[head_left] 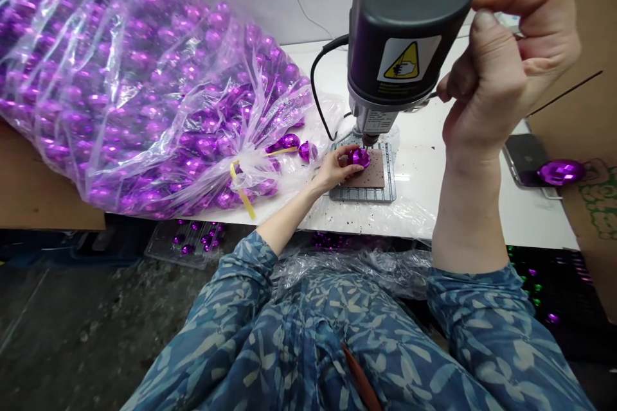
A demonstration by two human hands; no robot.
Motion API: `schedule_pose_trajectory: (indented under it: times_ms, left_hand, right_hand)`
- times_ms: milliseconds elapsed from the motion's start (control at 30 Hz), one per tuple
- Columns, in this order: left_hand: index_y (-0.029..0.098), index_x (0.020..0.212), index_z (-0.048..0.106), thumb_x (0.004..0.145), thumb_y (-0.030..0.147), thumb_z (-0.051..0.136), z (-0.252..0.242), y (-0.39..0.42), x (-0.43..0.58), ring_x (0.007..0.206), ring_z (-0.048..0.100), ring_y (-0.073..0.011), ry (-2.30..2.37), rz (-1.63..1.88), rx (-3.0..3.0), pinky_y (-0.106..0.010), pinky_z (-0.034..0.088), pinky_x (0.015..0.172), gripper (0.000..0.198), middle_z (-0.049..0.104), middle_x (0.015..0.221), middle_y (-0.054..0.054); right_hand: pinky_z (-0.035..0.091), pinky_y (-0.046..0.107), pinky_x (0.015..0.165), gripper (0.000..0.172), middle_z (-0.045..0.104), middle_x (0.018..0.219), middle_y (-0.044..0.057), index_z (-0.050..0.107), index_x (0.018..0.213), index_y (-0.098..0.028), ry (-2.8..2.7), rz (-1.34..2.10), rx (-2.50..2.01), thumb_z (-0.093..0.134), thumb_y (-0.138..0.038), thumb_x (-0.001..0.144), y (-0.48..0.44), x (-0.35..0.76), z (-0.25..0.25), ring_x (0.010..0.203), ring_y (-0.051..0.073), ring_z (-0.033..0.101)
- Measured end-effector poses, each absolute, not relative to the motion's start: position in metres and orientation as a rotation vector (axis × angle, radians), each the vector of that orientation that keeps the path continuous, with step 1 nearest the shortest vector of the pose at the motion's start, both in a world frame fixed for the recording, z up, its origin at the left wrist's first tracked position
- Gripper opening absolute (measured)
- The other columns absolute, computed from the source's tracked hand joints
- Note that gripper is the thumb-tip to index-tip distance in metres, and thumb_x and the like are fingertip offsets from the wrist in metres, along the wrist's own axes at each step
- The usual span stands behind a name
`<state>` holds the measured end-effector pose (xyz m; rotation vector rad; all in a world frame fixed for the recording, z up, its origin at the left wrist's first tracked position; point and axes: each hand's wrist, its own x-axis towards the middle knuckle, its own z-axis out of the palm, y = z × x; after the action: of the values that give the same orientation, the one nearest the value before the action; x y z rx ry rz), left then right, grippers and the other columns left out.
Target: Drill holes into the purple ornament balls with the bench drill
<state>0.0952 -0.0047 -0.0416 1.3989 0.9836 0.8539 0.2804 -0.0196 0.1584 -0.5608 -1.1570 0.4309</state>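
Note:
My left hand (332, 170) pinches a shiny purple faceted ball (359, 158) between thumb and fingers. The ball rests on a brown board (373, 173) over the grey slotted base (389, 191) of a small drill press (409, 19). Right above the ball is the drill chuck (370, 139); whether the bit touches the ball I cannot tell. Beside the motor housing, my right hand (511, 64) is raised with fingers curled round the feed lever (430, 97), which is mostly hidden.
A large clear bag (144, 90) full of purple balls fills the left side, tied with yellow ribbon (243, 189). A few loose balls (306, 151) lie by its mouth. On the right are a phone (525, 157), another purple ball (560, 172) and cardboard (578, 77). A black cable (315, 87) loops beside the drill.

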Motion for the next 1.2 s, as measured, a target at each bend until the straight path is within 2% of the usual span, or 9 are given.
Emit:
schedule_pose_trajectory:
  times_ms: [100, 300, 500, 600, 800, 1033, 1200]
  left_hand:
    - [0.021, 0.137, 0.068, 0.081, 0.025, 0.091, -0.048, -0.005, 0.098, 0.078, 0.069, -0.0131, 1.006, 0.900, 1.549, -0.032, 0.064, 0.077, 0.061, 0.077, 0.119, -0.008]
    - [0.019, 0.131, 0.070, 0.079, 0.023, 0.095, -0.051, -0.011, 0.104, 0.083, 0.068, -0.0159, 1.134, 0.984, 1.831, -0.036, 0.064, 0.081, 0.058, 0.071, 0.114, -0.006]
    - [0.021, 0.133, 0.067, 0.082, 0.023, 0.092, -0.050, -0.014, 0.108, 0.102, 0.072, -0.0228, 1.079, 0.970, 1.949, -0.039, 0.064, 0.091, 0.057, 0.069, 0.119, -0.007]
    - [0.019, 0.135, 0.066, 0.083, 0.025, 0.092, -0.052, -0.013, 0.107, 0.110, 0.072, -0.0255, 1.045, 0.971, 1.961, -0.041, 0.063, 0.095, 0.058, 0.069, 0.124, -0.010]
    - [0.023, 0.137, 0.067, 0.085, 0.035, 0.091, -0.053, -0.016, 0.105, 0.126, 0.066, -0.0326, 1.143, 0.956, 2.109, -0.052, 0.054, 0.112, 0.058, 0.073, 0.129, -0.011]
    - [0.023, 0.141, 0.066, 0.085, 0.033, 0.091, -0.054, -0.021, 0.105, 0.136, 0.061, -0.0347, 1.159, 0.961, 1.986, -0.054, 0.053, 0.116, 0.062, 0.072, 0.133, -0.013]
    - [0.021, 0.135, 0.065, 0.083, 0.035, 0.092, -0.056, -0.021, 0.108, 0.134, 0.061, -0.0349, 1.140, 0.989, 1.927, -0.054, 0.055, 0.113, 0.061, 0.072, 0.129, -0.013]
  right_hand:
    - [0.027, 0.019, 0.030, 0.045, 0.070, 0.081, -0.011, 0.069, 0.084, -0.019, -1.145, 0.449, -0.535, 0.090, -0.055, 0.066, -0.020, 0.280, 0.158, 0.038, -0.001, 0.045]
    - [0.030, 0.017, 0.032, 0.043, 0.070, 0.085, -0.010, 0.069, 0.088, -0.019, -1.198, 0.405, -0.585, 0.085, -0.055, 0.074, -0.019, 0.284, 0.156, 0.040, -0.002, 0.045]
    - [0.031, 0.013, 0.033, 0.043, 0.069, 0.092, -0.009, 0.069, 0.095, -0.016, -1.236, 0.345, -0.600, 0.079, -0.056, 0.083, -0.014, 0.290, 0.149, 0.042, -0.005, 0.046]
    - [0.032, 0.013, 0.034, 0.043, 0.069, 0.091, -0.009, 0.069, 0.095, -0.017, -1.244, 0.339, -0.605, 0.079, -0.057, 0.082, -0.014, 0.289, 0.149, 0.042, -0.005, 0.046]
    - [0.031, 0.014, 0.035, 0.047, 0.071, 0.090, -0.007, 0.071, 0.093, -0.018, -1.235, 0.293, -0.629, 0.077, -0.063, 0.081, -0.019, 0.286, 0.148, 0.042, -0.004, 0.045]
    - [0.034, 0.010, 0.040, 0.036, 0.071, 0.086, -0.005, 0.071, 0.096, -0.016, -1.220, 0.229, -0.580, 0.079, -0.050, 0.088, -0.027, 0.286, 0.129, 0.043, -0.005, 0.045]
    - [0.034, 0.008, 0.045, 0.042, 0.069, 0.084, -0.006, 0.070, 0.096, -0.017, -1.224, 0.191, -0.673, 0.077, -0.057, 0.087, -0.031, 0.285, 0.128, 0.045, -0.006, 0.045]
